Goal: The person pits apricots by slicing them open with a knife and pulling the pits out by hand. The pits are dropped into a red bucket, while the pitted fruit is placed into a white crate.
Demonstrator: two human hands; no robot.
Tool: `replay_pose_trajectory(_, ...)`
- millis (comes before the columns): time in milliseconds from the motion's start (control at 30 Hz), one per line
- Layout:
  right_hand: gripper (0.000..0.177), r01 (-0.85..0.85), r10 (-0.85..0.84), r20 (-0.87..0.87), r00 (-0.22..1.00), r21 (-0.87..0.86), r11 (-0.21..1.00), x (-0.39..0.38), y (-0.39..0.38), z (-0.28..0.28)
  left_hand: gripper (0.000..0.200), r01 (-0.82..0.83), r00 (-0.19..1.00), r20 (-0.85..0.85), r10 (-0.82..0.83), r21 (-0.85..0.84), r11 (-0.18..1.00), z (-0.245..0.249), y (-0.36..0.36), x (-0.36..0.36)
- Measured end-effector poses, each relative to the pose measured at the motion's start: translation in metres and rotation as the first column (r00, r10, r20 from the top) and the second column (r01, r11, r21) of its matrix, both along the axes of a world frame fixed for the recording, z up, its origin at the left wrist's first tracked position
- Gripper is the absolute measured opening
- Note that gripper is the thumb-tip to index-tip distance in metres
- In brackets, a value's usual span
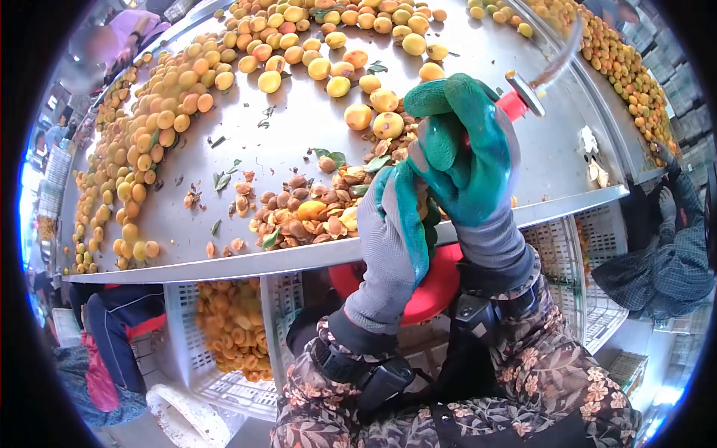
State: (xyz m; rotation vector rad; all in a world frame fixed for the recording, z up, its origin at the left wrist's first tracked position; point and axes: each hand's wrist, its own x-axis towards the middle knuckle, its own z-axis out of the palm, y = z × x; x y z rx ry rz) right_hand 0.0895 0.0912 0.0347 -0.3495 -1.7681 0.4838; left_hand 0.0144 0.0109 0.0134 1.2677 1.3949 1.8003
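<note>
My right hand [470, 153], in a green-coated grey glove, is closed round a red-handled tool [512, 106]. A metal crosspiece sits at the end of its handle, and a blurred streak extends beyond it. Pressed against the right hand from below is my left hand [394, 231], also gloved, its fingers curled in. Whatever the left fingers hold is hidden. Just left of both hands lies a heap of apricot pits and torn flesh [302, 213] at the table's front edge. Whole apricots [387, 125] rest right behind the hands.
The metal table [246, 164] carries more apricots [160, 119] along its left and far sides, with leaf scraps between. Below its rim stand a white crate [183, 328] of halved apricots [231, 328] and a red basin [429, 295]. Other people sit at left and at right [665, 254].
</note>
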Motion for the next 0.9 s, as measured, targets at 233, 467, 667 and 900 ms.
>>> replay_pose_trajectory(233, 0.019, -0.452, 0.249, -0.469, 0.847, -0.391, 0.802, -0.007, -0.017, 0.019, 0.024, -0.024, 0.993, -0.118, 0.028, 0.036, 0.999, -0.009, 0.012, -0.001)
replay_pose_trajectory(467, 0.038, -0.382, -0.072, -0.519, 0.852, -0.709, 0.593, -0.007, -0.008, 0.021, 0.029, 0.021, 0.86, -0.509, 0.035, 0.103, 0.994, -0.002, 0.009, -0.017)
replay_pose_trajectory(667, 0.042, -0.761, 0.105, -0.779, 0.618, -0.56, 0.328, -0.003, 0.003, 0.006, 0.025, 0.007, 0.931, -0.362, -0.035, -0.077, 0.997, -0.002, 0.004, -0.021)
replay_pose_trajectory(900, 0.029, -0.616, 0.036, -0.731, 0.681, -0.546, 0.568, -0.022, -0.003, 0.004, 0.022, 0.218, 0.904, 0.391, -0.175, -0.069, 0.973, 0.007, 0.002, -0.019)
